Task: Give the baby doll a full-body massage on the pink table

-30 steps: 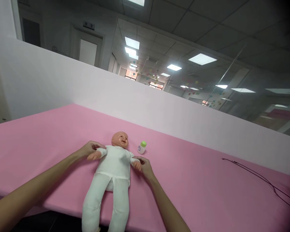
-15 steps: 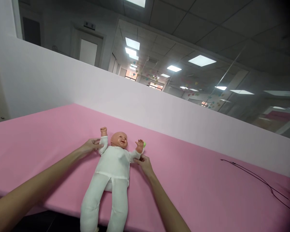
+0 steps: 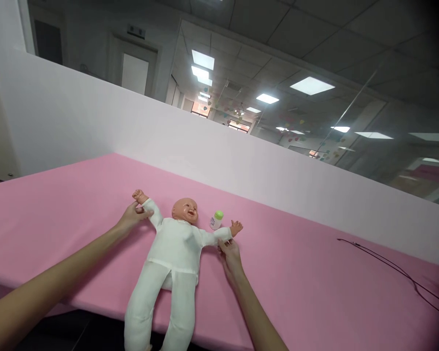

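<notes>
A baby doll (image 3: 175, 246) in a white top and white trousers lies face up on a pink padded table (image 3: 296, 282), its legs reaching over the front edge. My left hand (image 3: 130, 217) is closed around the doll's sleeved arm at the left, near its wrist. At the right, my right hand (image 3: 229, 251) pinches the other sleeve from below, close to the doll's hand. Both doll arms are spread outward. Just beyond the right-hand arm stands a small white bottle with a green cap (image 3: 216, 220), touched by neither hand.
A thin black cable (image 3: 384, 265) runs across the table's right side. Behind the table rises a low white wall (image 3: 223, 156) with glass above it. Dark floor (image 3: 91, 331) shows below the front edge.
Both doll arms have swung outward and down with my hands, the left one to the left and the right one to the right. The bottle, mostly hidden before, now shows.
</notes>
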`<action>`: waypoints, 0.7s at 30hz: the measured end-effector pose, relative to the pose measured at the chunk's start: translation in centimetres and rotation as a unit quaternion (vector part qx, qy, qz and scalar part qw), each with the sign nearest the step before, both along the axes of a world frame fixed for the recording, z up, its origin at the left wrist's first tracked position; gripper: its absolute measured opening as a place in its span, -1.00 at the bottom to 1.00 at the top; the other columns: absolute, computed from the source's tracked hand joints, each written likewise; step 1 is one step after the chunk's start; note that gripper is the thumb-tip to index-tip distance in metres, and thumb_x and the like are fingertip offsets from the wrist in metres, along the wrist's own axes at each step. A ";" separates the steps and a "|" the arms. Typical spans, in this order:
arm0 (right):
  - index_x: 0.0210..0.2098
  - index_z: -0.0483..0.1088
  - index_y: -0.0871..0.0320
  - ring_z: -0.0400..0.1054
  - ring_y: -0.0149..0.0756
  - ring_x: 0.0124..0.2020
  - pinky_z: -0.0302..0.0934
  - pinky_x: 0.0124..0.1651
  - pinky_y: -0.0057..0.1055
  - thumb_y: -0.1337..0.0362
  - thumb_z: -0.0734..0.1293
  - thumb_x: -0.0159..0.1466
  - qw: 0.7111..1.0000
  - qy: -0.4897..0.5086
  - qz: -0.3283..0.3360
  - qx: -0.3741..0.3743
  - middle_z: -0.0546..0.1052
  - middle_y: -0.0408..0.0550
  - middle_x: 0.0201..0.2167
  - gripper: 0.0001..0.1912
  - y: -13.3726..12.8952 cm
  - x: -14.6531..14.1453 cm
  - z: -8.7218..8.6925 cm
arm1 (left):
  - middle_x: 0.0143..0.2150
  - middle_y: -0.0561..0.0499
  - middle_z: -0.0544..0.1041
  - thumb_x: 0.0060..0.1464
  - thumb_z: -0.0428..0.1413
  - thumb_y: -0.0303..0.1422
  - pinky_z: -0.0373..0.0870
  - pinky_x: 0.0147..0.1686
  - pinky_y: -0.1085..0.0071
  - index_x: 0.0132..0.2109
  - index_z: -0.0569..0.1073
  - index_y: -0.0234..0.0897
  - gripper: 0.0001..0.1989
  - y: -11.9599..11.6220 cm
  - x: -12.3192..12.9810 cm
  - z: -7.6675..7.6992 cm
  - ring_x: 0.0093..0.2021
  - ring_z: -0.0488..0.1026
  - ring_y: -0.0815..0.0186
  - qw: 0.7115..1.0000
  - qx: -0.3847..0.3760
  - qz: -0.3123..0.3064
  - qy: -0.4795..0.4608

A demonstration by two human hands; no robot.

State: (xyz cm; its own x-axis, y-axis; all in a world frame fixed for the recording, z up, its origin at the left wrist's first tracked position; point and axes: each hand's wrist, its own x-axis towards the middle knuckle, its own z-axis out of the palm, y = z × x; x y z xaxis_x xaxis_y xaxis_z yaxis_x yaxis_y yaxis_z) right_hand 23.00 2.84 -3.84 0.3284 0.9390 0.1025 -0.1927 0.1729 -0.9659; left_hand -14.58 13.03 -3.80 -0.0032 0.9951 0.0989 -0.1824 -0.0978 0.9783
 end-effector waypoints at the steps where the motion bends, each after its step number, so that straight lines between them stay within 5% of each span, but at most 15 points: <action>1: -0.23 0.49 0.11 0.30 -0.42 -0.52 0.27 -0.47 -0.48 0.13 0.64 -0.01 1.000 0.029 -0.008 -0.004 0.53 -0.19 -0.42 -0.56 -0.1 0.4 0.0 | -0.29 -0.03 0.59 -0.27 0.51 -0.31 0.52 -0.31 0.31 0.02 0.40 -0.25 -0.30 0.4 0.4 -0.1 -0.31 0.57 0.17 0.999 -0.022 0.025 -0.022; 8: -0.18 0.40 0.05 0.31 -0.43 -0.56 0.29 -0.54 -0.53 0.22 0.66 -0.08 0.988 0.091 -0.094 -0.079 0.46 -0.25 -0.52 -0.45 0.2 3.5 -0.8 | -0.15 -0.03 0.48 -0.27 0.43 -0.59 0.55 -0.27 0.32 0.20 0.15 -0.19 -0.08 2.4 3.2 -1.2 -0.23 0.55 0.21 0.987 -0.105 0.084 -0.092; 13: -0.20 0.43 0.14 0.30 -0.45 -0.58 0.26 -0.58 -0.55 0.27 0.65 -0.13 0.988 0.048 -0.074 -0.125 0.44 -0.22 -0.53 -0.45 0.0 6.1 -1.3 | 0.34 -0.34 0.14 -0.30 0.48 -0.39 0.44 0.09 -0.08 0.48 -0.19 -0.05 0.35 0.9 2.7 -0.8 0.27 0.29 -0.22 0.958 -0.119 0.227 0.131; 16: -0.13 0.41 0.12 0.34 -0.38 -0.55 0.34 -0.54 -0.44 0.20 0.62 -0.08 0.987 0.000 -0.095 -0.128 0.47 -0.15 -0.43 -0.44 -0.7 7.5 -1.6 | 0.48 -0.33 -0.13 -0.14 0.41 -0.30 0.14 0.27 -0.26 0.49 -0.05 -0.04 0.16 -0.8 2.9 -0.2 0.44 -0.05 -0.36 0.911 -0.058 0.281 0.295; 18: 0.06 0.35 0.08 0.43 -0.31 -0.44 0.44 -0.41 -0.35 0.16 0.59 -0.04 0.976 -0.053 -0.174 -0.116 0.51 -0.01 -0.19 -0.30 -0.9 7.7 -1.5 | 0.51 -0.31 -0.17 -0.03 0.35 -0.32 0.03 0.30 -0.30 0.47 0.04 -0.08 0.00 -2.0 4.1 0.7 0.47 -0.14 -0.33 0.893 0.024 0.283 0.348; 21: 0.26 0.23 0.05 0.50 -0.23 -0.25 0.48 -0.24 -0.29 0.14 0.50 0.05 0.943 -0.170 -0.276 -0.071 0.36 0.18 0.17 -0.18 -0.2 6.6 -0.4 | 0.48 -0.28 -0.02 0.09 0.25 -0.30 -0.04 0.36 -0.23 0.42 0.19 -0.17 -0.22 -3.3 8.0 2.9 0.47 -0.10 -0.22 0.908 0.172 0.220 0.312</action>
